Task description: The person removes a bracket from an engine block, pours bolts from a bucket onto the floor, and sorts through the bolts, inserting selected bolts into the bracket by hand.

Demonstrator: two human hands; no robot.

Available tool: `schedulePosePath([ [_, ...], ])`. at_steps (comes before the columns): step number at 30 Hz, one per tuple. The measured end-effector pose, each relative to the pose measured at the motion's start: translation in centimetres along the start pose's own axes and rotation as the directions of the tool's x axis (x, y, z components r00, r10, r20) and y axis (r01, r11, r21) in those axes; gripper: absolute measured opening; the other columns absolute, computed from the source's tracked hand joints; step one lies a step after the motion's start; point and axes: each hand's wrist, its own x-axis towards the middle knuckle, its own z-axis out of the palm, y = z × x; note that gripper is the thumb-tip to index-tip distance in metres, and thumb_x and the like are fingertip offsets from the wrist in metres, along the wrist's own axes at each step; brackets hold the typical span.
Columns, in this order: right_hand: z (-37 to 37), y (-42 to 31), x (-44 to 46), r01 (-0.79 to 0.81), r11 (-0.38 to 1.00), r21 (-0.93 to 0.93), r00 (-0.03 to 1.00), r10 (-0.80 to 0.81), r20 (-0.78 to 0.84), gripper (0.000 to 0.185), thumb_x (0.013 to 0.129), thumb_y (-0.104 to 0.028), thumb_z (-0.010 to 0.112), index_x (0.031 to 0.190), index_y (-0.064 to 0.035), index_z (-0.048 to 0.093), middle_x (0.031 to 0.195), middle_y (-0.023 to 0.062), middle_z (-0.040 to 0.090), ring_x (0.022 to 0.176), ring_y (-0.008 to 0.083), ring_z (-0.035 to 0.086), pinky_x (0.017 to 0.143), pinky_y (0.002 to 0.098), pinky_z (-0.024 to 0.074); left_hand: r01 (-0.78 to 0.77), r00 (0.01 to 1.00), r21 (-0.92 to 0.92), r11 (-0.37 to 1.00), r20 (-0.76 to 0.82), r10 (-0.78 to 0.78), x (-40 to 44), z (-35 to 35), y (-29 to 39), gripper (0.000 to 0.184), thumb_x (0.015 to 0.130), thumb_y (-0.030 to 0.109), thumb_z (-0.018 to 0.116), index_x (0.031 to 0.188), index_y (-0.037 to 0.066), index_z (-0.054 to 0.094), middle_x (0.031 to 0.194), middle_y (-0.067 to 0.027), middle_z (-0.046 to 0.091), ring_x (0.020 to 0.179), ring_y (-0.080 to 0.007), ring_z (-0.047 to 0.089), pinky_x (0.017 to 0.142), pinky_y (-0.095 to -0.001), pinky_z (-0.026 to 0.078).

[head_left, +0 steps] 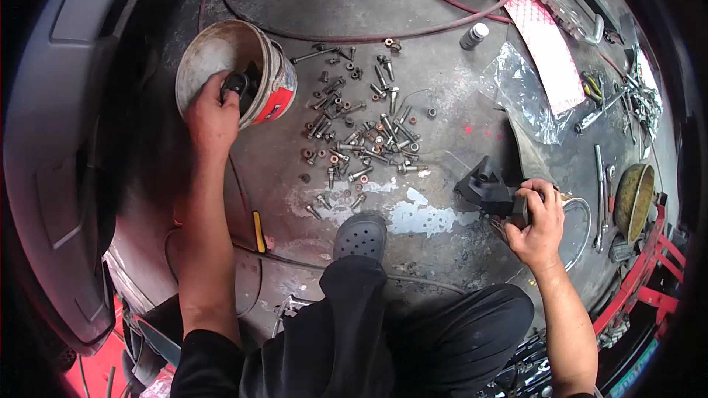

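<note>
at right, fingers (534,197) curled round black part (484,187)

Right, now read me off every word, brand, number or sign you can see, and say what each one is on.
No text reads cleanly here.
Red label on the bucket: pale marks, too small and slanted.
Red-and-white strip: repeated print, too small.
Small bottle: nothing legible.
Blue-green edge at lower right: large pale characters, too distorted to tell.
</note>
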Motion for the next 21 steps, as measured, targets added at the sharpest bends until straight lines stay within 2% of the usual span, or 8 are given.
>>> schedulePosePath([
  [3, 0.1, 0.0, 0.0, 0.010, 1.000, 0.001, 1.000, -0.010, -0.013, 0.047, 0.056, -0.009, 0.072, 0.102, -0.0089, 0.061, 0.112, 0.0101, 0.058, 0.103, 0.0349, 0.056, 0.089, 0.0455, 0.0461, -0.036, 0.999, -0.069, 0.997, -0.001, 0.036, 0.4, 0.5, -1.7, 0.023, 0.084, 0.017, 0.062, 0.104, 0.006, 0.066, 0.091, -0.0193, 0.070, 0.090, -0.0398, 0.068, 0.079, -0.0457, 0.052],
  [6, 0.0, -0.1, 0.1, 0.015, 1.000, -0.002, 1.000, -0.015, -0.005, 0.046, 0.057, -0.009, 0.073, 0.102, -0.0090, 0.061, 0.111, 0.0104, 0.058, 0.102, 0.0352, 0.056, 0.089, 0.0451, 0.0462, 0.048, 0.998, 0.001, 0.999, 0.031, -0.048, 1.3, 0.4, -2.7, 0.022, 0.085, 0.017, 0.062, 0.103, 0.005, 0.065, 0.093, -0.0192, 0.070, 0.093, -0.0373, 0.068, 0.082, -0.0439, 0.051],
  [9, 0.1, 0.0, 0.1, 0.018, 1.000, -0.009, 1.000, -0.018, -0.004, 0.046, 0.057, -0.009, 0.073, 0.102, -0.0089, 0.061, 0.112, 0.0108, 0.058, 0.103, 0.0360, 0.056, 0.089, 0.0451, 0.0463, 0.124, 0.992, -0.066, 0.990, 0.025, -0.122, 2.3, 1.0, -3.4, 0.021, 0.085, 0.017, 0.062, 0.102, 0.004, 0.065, 0.094, -0.0184, 0.071, 0.093, -0.0346, 0.069, 0.081, -0.0419, 0.051],
  [11, 0.0, 0.2, -0.1, 0.028, 1.000, -0.005, 1.000, -0.028, 0.001, 0.047, 0.058, -0.009, 0.072, 0.103, -0.0087, 0.061, 0.114, 0.0111, 0.058, 0.106, 0.0367, 0.056, 0.090, 0.0455, 0.0463, 0.062, 0.998, -0.103, 0.993, -0.024, -0.065, 2.0, 1.0, -3.0, 0.021, 0.085, 0.017, 0.064, 0.100, 0.003, 0.065, 0.091, -0.0172, 0.071, 0.089, -0.0336, 0.069, 0.080, -0.0406, 0.051],
  [12, 0.0, 0.2, -0.1, 0.020, 1.000, -0.015, 1.000, -0.020, 0.007, 0.047, 0.058, -0.008, 0.072, 0.103, -0.0087, 0.061, 0.114, 0.0108, 0.058, 0.106, 0.0364, 0.056, 0.091, 0.0454, 0.0462, 0.023, 0.999, -0.072, 0.997, -0.037, -0.026, 1.6, 0.7, -1.9, 0.019, 0.085, 0.014, 0.064, 0.100, 0.002, 0.065, 0.089, -0.0163, 0.070, 0.084, -0.0297, 0.068, 0.078, -0.0386, 0.051],
  [16, 0.1, 0.1, -0.1, 0.010, 1.000, -0.025, 1.000, -0.009, 0.017, 0.047, 0.058, -0.008, 0.072, 0.104, -0.0086, 0.061, 0.115, 0.0099, 0.058, 0.107, 0.0354, 0.056, 0.092, 0.0450, 0.0459, 0.126, 0.983, -0.128, 0.984, 0.149, -0.107, 1.4, -0.3, -1.0, 0.018, 0.086, 0.010, 0.062, 0.102, 0.003, 0.066, 0.087, -0.0139, 0.070, 0.080, -0.0227, 0.067, 0.076, -0.0362, 0.051],
  [19, 0.2, 0.2, -0.2, 0.004, 0.999, -0.036, 1.000, -0.003, 0.014, 0.048, 0.058, -0.008, 0.073, 0.104, -0.0085, 0.061, 0.115, 0.0096, 0.058, 0.107, 0.0348, 0.056, 0.093, 0.0449, 0.0456, 0.222, 0.946, -0.343, 0.913, 0.301, -0.117, 1.8, -0.9, -1.2, 0.022, 0.090, 0.006, 0.051, 0.104, 0.002, 0.067, 0.088, -0.0069, 0.071, 0.075, -0.0151, 0.064, 0.070, -0.0294, 0.051],
  [21, 0.2, 0.3, -0.2, 0.006, 0.999, -0.032, 1.000, -0.005, 0.016, 0.048, 0.058, -0.008, 0.073, 0.104, -0.0085, 0.061, 0.115, 0.0095, 0.058, 0.107, 0.0347, 0.056, 0.093, 0.0448, 0.0455, 0.276, 0.920, -0.409, 0.870, 0.374, -0.116, 1.9, -1.8, -1.0, 0.023, 0.091, 0.006, 0.049, 0.104, 0.003, 0.068, 0.088, -0.0051, 0.070, 0.076, -0.0140, 0.063, 0.070, -0.0281, 0.051],
])
